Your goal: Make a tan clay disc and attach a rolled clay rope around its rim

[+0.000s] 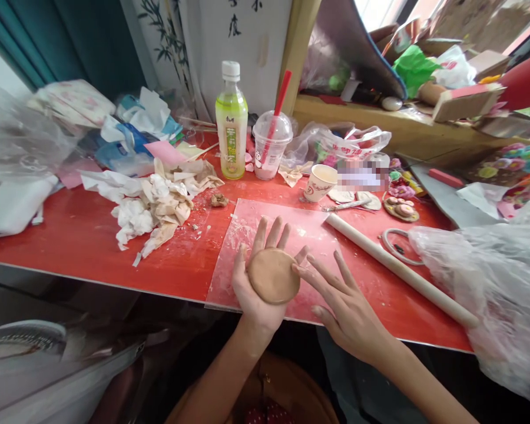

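Note:
A flat round clay disc (274, 275), brown and smooth on top, rests on the upturned palm of my left hand (261, 306). The fingers of that hand stretch out past the disc's far edge and do not wrap round it. My right hand (342, 300) is held just to the right with its fingers spread; its index fingertip meets or nearly meets the disc's right edge. Beneath both hands lies a clear plastic sheet (247, 221) dusted with pale clay crumbs, on the red table (92, 247).
A long pale rolling rod (401, 268) lies right of the sheet, near a plastic bag (490, 282). Behind stand a paper cup (320, 184), a lidded cup (271, 147) with a red straw and a green drink bottle (232, 126). Crumpled tissues (154, 206) lie left.

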Tool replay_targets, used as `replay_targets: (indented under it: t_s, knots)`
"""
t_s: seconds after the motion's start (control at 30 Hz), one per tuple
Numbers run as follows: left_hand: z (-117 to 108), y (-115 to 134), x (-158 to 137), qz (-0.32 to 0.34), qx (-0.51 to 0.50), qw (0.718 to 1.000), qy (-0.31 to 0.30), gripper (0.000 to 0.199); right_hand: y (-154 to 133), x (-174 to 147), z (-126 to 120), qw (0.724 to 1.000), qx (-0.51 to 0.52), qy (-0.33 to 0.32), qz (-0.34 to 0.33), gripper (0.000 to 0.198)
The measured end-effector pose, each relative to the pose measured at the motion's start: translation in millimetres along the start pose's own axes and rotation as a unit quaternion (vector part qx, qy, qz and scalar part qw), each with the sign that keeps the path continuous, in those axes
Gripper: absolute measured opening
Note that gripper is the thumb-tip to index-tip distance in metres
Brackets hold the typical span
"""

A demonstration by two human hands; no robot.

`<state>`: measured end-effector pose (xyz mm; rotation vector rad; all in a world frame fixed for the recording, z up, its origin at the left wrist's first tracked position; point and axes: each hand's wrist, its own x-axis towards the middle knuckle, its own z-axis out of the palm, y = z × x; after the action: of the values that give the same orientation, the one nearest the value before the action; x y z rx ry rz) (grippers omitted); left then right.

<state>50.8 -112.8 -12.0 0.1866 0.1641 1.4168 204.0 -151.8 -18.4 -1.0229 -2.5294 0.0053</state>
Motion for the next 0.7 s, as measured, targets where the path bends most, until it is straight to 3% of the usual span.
replay_targets:
  t_s: [0.17, 0.3, 0.43, 0.6, 0.7]
  knots:
    - [0.4, 0.0, -0.6, 0.000, 0.012, 1.000, -0.004, 0.051, -2.0, 0.0, -1.5, 0.997, 0.020, -0.012, -0.079, 0.057]
    - [1.3, 0.0, -0.5, -0.007, 0.009, 1.000, 0.005, 0.050, -1.3, 0.9, -0.7, 1.000, -0.001, 0.010, -0.002, 0.055]
    - [1.5, 0.5, -0.4, -0.010, 0.021, 1.000, 0.007, 0.051, -5.1, 1.4, 2.1, 0.998, 0.016, 0.011, -0.053, 0.059]
    - [0.7, 0.5, -0.9, -0.008, 0.010, 1.000, -0.003, 0.052, -6.0, 0.0, 2.1, 0.999, -0.001, 0.031, 0.008, 0.056]
    - [0.1, -0.4, -1.1, -0.008, 0.006, 1.000, -0.001, 0.052, -10.8, 5.7, 2.9, 0.999, 0.016, 0.018, -0.036, 0.054]
